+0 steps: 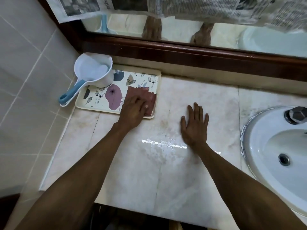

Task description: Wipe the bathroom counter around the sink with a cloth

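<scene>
Far left, at 10 o'clock on the bench (196,100), there's a white plastic dipper (95,71) w/ a blue handle, sitting half on the corner of a floral tray (101,99). Tray is smooth, shallow-rimmed, prob melamine, cream w/ mauve + grey leaf print.

The cloth (142,95) is lying on the right end of that tray, folded-ish, dusty pink, looks like a nubbly microfibre w/ a ragged top edge. My left hand (132,112) is palm-down on it, fingers curled over the near part. Can't tell if I've actually pinched it or am just resting on top, tbh.

Tip for this bit imo: gather the cloth into the palm before lifting so it doesn't drag the tray along, since that tray looks light and the surface under it looks slick. Bunch it, lift straight up, then go.

Middle: bench is pale marble-look tile, glossy, thin grout lines, faint brownish marks around 12 o'clock of the wet patch (164,144) that's catching glare. My right hand (194,123) is flat on the bench, fingers spread, holding nothing, just bracing, right beside that patch.

Right, 3 o'clock: white ceramic sink (259,146), oval bowl, metal drain (284,159), dark chunky tap knob (295,114) at the rim. Crusty whitish sealant round the rim edge, so I'd wipe along that seam rather than across it; the cloth will prob snag otherwise.
</scene>
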A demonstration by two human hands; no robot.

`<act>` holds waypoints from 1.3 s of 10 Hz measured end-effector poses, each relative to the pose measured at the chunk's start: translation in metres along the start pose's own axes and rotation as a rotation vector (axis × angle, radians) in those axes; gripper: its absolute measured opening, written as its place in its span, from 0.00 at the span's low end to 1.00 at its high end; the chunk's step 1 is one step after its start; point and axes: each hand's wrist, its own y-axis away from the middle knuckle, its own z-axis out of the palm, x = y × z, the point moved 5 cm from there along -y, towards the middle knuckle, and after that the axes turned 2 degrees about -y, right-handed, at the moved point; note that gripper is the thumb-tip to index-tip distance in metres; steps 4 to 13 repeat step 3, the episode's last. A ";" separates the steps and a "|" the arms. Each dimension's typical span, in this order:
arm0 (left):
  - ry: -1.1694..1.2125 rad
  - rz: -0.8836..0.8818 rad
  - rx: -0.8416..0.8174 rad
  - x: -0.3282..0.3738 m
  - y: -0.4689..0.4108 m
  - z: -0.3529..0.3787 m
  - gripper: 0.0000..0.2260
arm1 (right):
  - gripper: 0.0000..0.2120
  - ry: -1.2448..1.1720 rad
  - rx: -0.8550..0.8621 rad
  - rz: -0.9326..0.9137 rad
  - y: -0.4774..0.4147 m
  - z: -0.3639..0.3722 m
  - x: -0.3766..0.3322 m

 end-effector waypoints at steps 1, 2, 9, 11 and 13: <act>0.033 -0.005 0.028 0.012 0.007 -0.017 0.14 | 0.28 -0.034 -0.024 -0.008 0.000 -0.001 0.000; 0.114 0.047 0.080 0.034 0.031 -0.033 0.11 | 0.27 -0.164 -0.143 -0.051 -0.002 -0.008 0.008; 0.238 -0.022 0.111 0.056 0.070 -0.037 0.10 | 0.22 -0.369 -0.261 -0.145 0.006 -0.030 0.028; 0.238 -0.022 0.111 0.056 0.070 -0.037 0.10 | 0.22 -0.369 -0.261 -0.145 0.006 -0.030 0.028; 0.238 -0.022 0.111 0.056 0.070 -0.037 0.10 | 0.22 -0.369 -0.261 -0.145 0.006 -0.030 0.028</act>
